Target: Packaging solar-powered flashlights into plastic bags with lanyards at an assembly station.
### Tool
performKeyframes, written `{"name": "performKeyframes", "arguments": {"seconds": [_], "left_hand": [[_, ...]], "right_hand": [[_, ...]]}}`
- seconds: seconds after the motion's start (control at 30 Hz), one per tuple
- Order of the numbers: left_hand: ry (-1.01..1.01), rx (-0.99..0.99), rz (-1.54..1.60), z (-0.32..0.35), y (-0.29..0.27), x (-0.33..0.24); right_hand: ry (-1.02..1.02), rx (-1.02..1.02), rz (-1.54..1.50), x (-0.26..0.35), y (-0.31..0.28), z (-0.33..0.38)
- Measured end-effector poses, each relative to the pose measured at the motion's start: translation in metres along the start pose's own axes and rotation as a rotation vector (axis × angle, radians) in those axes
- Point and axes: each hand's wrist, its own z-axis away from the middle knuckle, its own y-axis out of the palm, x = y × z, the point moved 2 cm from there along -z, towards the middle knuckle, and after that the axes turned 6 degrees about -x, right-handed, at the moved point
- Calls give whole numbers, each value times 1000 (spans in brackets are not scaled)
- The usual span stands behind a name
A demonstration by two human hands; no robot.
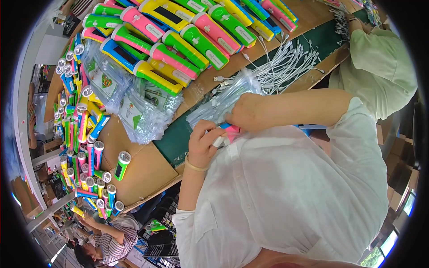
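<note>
Close to my white shirt, my two hands meet at a pink-and-blue flashlight (pixel 232 132), mostly hidden by fingers and seen nearly end on. My left hand (pixel 202 142), with a band at its wrist, is closed, its thumb and fingertips pinching at the pale end. Curled over the far side of the same piece is my right hand (pixel 246 111); its fingertips are hidden. Just beyond my hands lies a stack of clear plastic bags (pixel 223 100). White charging cables (pixel 286 62) are spread behind it, with USB plugs showing.
Large pile of coloured flashlights (pixel 178 40) at the back, more standing and lying at the left (pixel 85 129). Bags with printed cards (pixel 138 111) rest on cardboard (pixel 129 187). One green flashlight (pixel 121 166) stands apart. Co-workers sit at right (pixel 375 67) and lower left (pixel 111 241).
</note>
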Motion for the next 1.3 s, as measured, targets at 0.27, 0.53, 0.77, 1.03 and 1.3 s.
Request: {"name": "performKeyframes", "arguments": {"seconds": [0.27, 0.53, 0.77, 1.03, 1.3], "left_hand": [[-189, -109, -114, 19, -4, 19], [-184, -98, -82, 20, -6, 25], [-197, -46, -104, 25, -9, 28], [-317, -94, -21, 28, -10, 27], [-345, -115, -12, 29, -9, 24]], "right_hand": [[666, -1000, -219, -118, -6, 39], [872, -1079, -223, -195, 46, 68], [397, -1368, -1052, -95, -28, 114], [-40, -1247, -1312, -46, -47, 97], [190, -628, -1309, -62, 20, 62]]}}
